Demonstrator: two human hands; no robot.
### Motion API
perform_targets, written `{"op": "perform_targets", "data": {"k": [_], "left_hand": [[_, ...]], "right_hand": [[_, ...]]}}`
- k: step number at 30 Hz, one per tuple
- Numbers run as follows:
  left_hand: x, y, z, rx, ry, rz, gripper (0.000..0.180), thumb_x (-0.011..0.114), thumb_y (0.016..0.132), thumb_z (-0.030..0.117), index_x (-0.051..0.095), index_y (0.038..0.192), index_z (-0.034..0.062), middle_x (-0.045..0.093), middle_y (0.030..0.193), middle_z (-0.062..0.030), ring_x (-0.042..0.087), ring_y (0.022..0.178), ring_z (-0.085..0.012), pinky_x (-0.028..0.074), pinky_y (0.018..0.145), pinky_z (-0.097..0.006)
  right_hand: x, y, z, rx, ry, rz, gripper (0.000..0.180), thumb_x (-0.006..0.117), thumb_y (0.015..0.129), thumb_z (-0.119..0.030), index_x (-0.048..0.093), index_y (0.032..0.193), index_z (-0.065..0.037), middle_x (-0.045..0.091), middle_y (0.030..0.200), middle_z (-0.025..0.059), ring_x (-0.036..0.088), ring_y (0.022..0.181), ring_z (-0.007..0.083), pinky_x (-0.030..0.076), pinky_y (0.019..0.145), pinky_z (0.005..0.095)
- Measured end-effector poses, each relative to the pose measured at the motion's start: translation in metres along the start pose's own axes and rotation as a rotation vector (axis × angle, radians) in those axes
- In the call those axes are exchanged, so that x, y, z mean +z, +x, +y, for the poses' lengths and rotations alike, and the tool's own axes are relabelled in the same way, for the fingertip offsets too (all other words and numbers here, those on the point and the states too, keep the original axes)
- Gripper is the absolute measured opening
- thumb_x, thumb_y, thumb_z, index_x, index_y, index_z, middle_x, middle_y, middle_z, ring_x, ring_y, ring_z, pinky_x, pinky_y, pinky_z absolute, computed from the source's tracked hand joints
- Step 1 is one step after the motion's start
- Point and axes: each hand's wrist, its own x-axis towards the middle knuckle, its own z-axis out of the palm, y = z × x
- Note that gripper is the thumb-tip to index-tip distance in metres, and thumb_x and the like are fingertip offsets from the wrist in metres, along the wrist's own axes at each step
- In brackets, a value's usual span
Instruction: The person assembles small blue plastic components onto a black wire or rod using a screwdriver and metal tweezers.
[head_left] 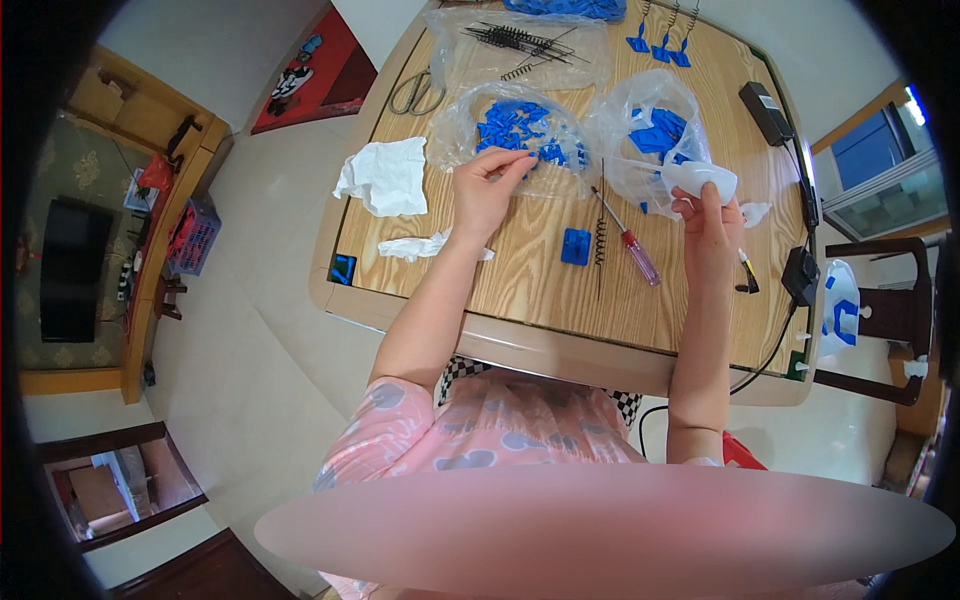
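Observation:
My left hand (484,192) is closed in a pinch over a clear plastic bag (458,118) of small blue plastic pieces (512,122). A tiny blue piece (532,154) shows at its fingertips. My right hand (710,222) grips a white squeeze bottle (702,179) lying on its side, its thin tip pointing left. Just behind the bottle is another clear bag (610,100) holding larger blue pieces (660,132). Between my hands, a blue square part (576,246) lies beside a black coiled wire (600,243) and a screwdriver (640,256) with a clear, red-collared handle.
Scissors (416,95), white tissue (385,178) and a crumpled tissue strip (415,246) lie at the left. Several black coiled wires (515,42) rest on plastic at the back. Blue parts with coils (661,50) stand at the far right. A black adapter (766,112) and cable line the right edge.

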Motion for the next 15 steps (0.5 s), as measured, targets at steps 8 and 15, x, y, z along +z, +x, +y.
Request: {"op": "perform_targets", "data": {"k": [8, 15], "left_hand": [[0.0010, -0.0006, 0.0051, -0.161, -0.174, -0.011, 0.012, 0.070, 0.078, 0.003, 0.070, 0.089, -0.0015, 0.067, 0.084, -0.0048, 0.061, 0.076, -0.0088, 0.047, 0.069, -0.021], [0.0004, -0.0006, 0.0024, -0.175, -0.174, -0.018, 0.012, 0.070, 0.078, 0.003, 0.070, 0.089, -0.0012, 0.068, 0.085, -0.0055, 0.061, 0.076, -0.0089, 0.048, 0.070, -0.021]], "right_hand": [[-0.0011, 0.0005, 0.0003, -0.015, -0.038, -0.016, 0.023, 0.054, 0.092, -0.013, 0.055, 0.109, 0.002, 0.063, 0.098, 0.0121, 0.063, 0.081, 0.0177, 0.051, 0.068, 0.0271], [0.0029, -0.0008, 0.0004, -0.013, -0.075, 0.004, 0.025, 0.055, 0.091, -0.012, 0.054, 0.110, 0.003, 0.064, 0.099, 0.0122, 0.063, 0.080, 0.0175, 0.051, 0.068, 0.0270]]}}
